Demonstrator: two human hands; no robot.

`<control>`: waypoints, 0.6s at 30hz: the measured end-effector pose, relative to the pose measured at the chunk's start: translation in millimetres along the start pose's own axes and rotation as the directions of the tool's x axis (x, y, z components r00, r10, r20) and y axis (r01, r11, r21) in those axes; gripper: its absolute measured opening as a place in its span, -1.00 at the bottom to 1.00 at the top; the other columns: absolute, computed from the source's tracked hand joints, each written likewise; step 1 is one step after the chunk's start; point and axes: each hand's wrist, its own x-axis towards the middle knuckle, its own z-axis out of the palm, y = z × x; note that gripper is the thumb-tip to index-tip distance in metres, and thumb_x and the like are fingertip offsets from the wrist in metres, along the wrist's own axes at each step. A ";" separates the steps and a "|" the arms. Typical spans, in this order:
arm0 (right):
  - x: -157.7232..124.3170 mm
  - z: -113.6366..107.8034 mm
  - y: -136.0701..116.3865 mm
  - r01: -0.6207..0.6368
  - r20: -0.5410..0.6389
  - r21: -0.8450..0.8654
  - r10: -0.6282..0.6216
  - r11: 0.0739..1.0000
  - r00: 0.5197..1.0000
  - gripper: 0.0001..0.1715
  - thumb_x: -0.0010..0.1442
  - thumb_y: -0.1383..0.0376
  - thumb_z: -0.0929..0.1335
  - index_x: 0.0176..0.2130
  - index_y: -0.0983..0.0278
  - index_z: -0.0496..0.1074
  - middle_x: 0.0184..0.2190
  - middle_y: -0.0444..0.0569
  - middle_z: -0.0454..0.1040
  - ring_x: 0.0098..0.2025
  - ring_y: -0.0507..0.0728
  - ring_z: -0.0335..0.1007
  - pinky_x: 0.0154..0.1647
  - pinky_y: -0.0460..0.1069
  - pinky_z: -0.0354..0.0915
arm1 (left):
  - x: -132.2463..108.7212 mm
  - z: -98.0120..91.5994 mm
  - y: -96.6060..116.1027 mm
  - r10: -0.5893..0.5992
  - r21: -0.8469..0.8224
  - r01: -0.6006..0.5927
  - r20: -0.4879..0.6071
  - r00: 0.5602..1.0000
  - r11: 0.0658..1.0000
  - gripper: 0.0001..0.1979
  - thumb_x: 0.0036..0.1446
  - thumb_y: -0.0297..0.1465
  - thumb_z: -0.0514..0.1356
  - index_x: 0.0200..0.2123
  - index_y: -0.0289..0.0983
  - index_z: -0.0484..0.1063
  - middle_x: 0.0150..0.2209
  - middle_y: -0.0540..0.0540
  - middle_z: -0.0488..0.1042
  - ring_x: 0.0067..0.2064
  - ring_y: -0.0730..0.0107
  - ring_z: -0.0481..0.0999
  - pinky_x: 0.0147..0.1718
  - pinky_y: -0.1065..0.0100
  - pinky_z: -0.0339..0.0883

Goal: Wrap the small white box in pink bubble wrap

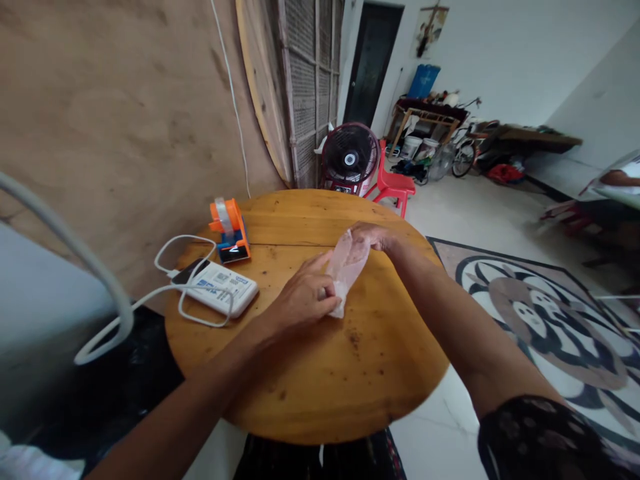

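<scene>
A thin, translucent, whitish-pink plastic bag (349, 263) is stretched between my two hands above the round wooden table (320, 400). My left hand (313, 290) pinches its lower left side between thumb and fingers. At the upper end, my right hand (369, 238) has hold of the bag, and some of its fingers show dimly through the film. Whether those fingers are inside the bag or behind it, I cannot tell.
On the table's left side lies a white power bank (220, 287) with a looped white cable (167, 290). Behind it stands an orange and blue tape dispenser (231, 230). Beyond the table are a fan (350, 159) and a red chair (395, 183). A person's arm (620, 178) shows at far right.
</scene>
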 end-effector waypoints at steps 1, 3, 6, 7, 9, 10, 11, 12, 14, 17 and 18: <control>2.3 -0.6 5.3 -0.013 0.014 0.020 0.013 1.000 1.000 -0.84 -0.33 0.42 0.44 -0.69 0.27 0.35 -0.73 -0.19 0.29 -0.64 -0.03 0.18 -0.64 -0.12 0.20 | 4.5 -3.9 -0.4 0.018 -0.008 -0.017 0.050 0.999 1.000 -0.89 0.01 -0.48 0.24 -0.54 -0.24 0.47 0.23 -0.11 0.33 0.32 0.11 0.18 0.20 0.09 0.19; 5.7 -1.8 13.4 -0.043 0.027 0.067 0.041 0.997 0.999 -0.88 -0.31 0.38 0.42 -0.66 0.26 0.37 -0.70 -0.19 0.35 -0.62 -0.02 0.22 -0.60 -0.12 0.24 | 12.3 -9.5 -0.3 0.033 -0.021 -0.031 0.134 0.990 0.999 -0.87 0.00 -0.51 0.24 -0.56 -0.25 0.44 0.23 -0.11 0.33 0.29 0.16 0.24 0.16 0.17 0.23; 6.1 -3.8 20.4 -0.054 0.031 0.136 0.050 0.989 0.998 -0.91 -0.27 0.34 0.41 -0.60 0.25 0.40 -0.63 -0.16 0.43 -0.57 0.00 0.31 -0.54 -0.12 0.29 | 18.7 -10.5 -1.7 0.042 -0.044 -0.034 0.207 0.977 0.998 -0.87 0.00 -0.52 0.23 -0.55 -0.25 0.42 0.21 -0.16 0.36 0.30 0.16 0.24 0.13 0.22 0.24; 5.0 -4.6 21.8 -0.049 0.039 0.162 0.043 0.986 0.998 -0.90 -0.26 0.33 0.41 -0.57 0.26 0.42 -0.60 -0.15 0.46 -0.55 0.01 0.33 -0.51 -0.11 0.30 | 19.3 -9.1 -3.0 0.048 -0.053 -0.038 0.212 0.976 0.998 -0.88 0.00 -0.52 0.22 -0.55 -0.25 0.42 0.19 -0.17 0.38 0.31 0.15 0.23 0.13 0.21 0.24; 1.8 -6.5 23.8 -0.031 0.068 0.230 0.016 0.973 0.998 -0.84 -0.23 0.31 0.41 -0.49 0.27 0.45 -0.53 -0.12 0.50 -0.50 0.03 0.38 -0.46 -0.10 0.33 | 18.7 -4.8 -6.3 0.059 -0.068 -0.047 0.196 0.979 0.997 -0.88 0.00 -0.53 0.21 -0.54 -0.25 0.41 0.18 -0.18 0.40 0.32 0.15 0.21 0.13 0.21 0.24; 0.0 -7.7 24.5 -0.020 0.083 0.259 -0.001 0.966 0.997 -0.81 -0.20 0.30 0.41 -0.45 0.28 0.46 -0.51 -0.11 0.51 -0.48 0.04 0.40 -0.43 -0.10 0.33 | 18.0 -2.6 -7.9 0.060 -0.071 -0.048 0.178 0.982 0.996 -0.88 0.00 -0.53 0.20 -0.54 -0.25 0.41 0.18 -0.18 0.39 0.32 0.14 0.21 0.12 0.21 0.25; -1.9 -9.0 25.0 -0.008 0.094 0.279 -0.019 0.960 0.995 -0.77 -0.18 0.29 0.42 -0.40 0.29 0.47 -0.48 -0.10 0.52 -0.46 0.04 0.41 -0.42 -0.10 0.34 | 17.2 -0.6 -9.2 0.058 -0.070 -0.048 0.161 0.985 0.996 -0.88 0.00 -0.53 0.20 -0.53 -0.25 0.41 0.19 -0.18 0.38 0.32 0.14 0.21 0.10 0.21 0.26; -3.9 -10.4 25.2 0.005 0.099 0.287 -0.035 0.958 0.995 -0.73 -0.15 0.29 0.42 -0.34 0.29 0.48 -0.45 -0.10 0.52 -0.44 0.04 0.42 -0.40 -0.10 0.34 | 16.5 1.0 -10.0 0.055 -0.066 -0.046 0.149 0.987 0.997 -0.89 0.00 -0.53 0.20 -0.53 -0.25 0.41 0.22 -0.19 0.35 0.31 0.13 0.22 0.09 0.21 0.27; -8.5 -13.5 24.7 0.025 0.092 0.283 -0.053 0.959 0.994 -0.63 -0.11 0.30 0.42 -0.21 0.28 0.47 -0.37 -0.09 0.54 -0.40 0.03 0.43 -0.35 -0.09 0.35 | 15.8 2.4 -10.5 0.055 -0.055 -0.047 0.140 0.989 0.997 -0.90 -0.01 -0.52 0.21 -0.53 -0.25 0.41 0.25 -0.20 0.30 0.31 0.12 0.23 0.09 0.19 0.27; -18.4 -19.1 20.5 0.057 0.067 0.265 -0.077 0.963 0.995 -0.55 -0.04 0.27 0.43 -0.10 0.26 0.43 -0.27 -0.07 0.55 -0.34 0.03 0.44 -0.29 -0.08 0.37 | 15.7 1.6 -9.2 0.055 -0.047 -0.049 0.146 0.988 0.998 -0.89 -0.02 -0.53 0.22 -0.53 -0.25 0.41 0.26 -0.20 0.29 0.31 0.11 0.21 0.10 0.17 0.27; -22.5 -21.1 18.3 0.065 0.062 0.258 -0.084 0.964 0.994 -0.55 -0.02 0.26 0.43 -0.08 0.25 0.43 -0.25 -0.06 0.55 -0.32 0.04 0.45 -0.28 -0.08 0.38 | 15.7 1.1 -8.8 0.054 -0.048 -0.047 0.146 0.988 0.998 -0.89 -0.02 -0.54 0.22 -0.53 -0.24 0.41 0.27 -0.19 0.29 0.32 0.11 0.21 0.10 0.17 0.27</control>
